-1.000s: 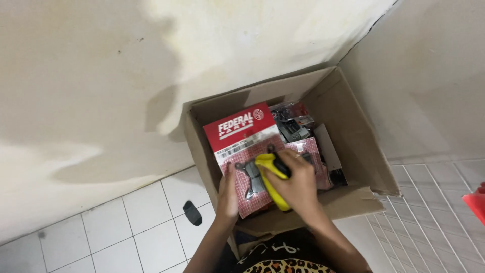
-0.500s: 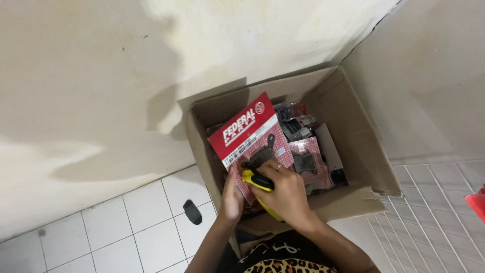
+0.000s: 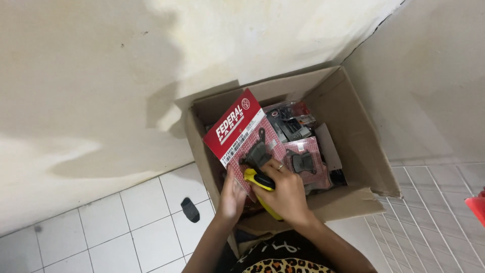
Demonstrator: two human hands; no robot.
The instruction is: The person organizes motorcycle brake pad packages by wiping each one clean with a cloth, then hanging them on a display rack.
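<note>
An open cardboard box (image 3: 364, 151) stands on the floor against the wall, packed with blister packs. My left hand (image 3: 231, 194) grips the lower edge of a red-and-white blister pack (image 3: 241, 132) holding a dark metal part, tilted up over the box's left side. My right hand (image 3: 284, 192), with a ring on one finger, holds a yellow-handled tool (image 3: 258, 183) and presses against the same pack. More packs (image 3: 303, 161) with dark parts lie in the box to the right of my hands.
A small black object (image 3: 190, 209) lies on the white floor tiles left of the box. A white wire rack (image 3: 434, 222) sits at the right, with a red thing (image 3: 476, 208) at the frame's edge. Walls meet in a corner behind the box.
The red-and-white pack has been lifted and tilted up toward the box's left wall. Both hands shifted slightly left with it, the yellow tool still in my right hand.
</note>
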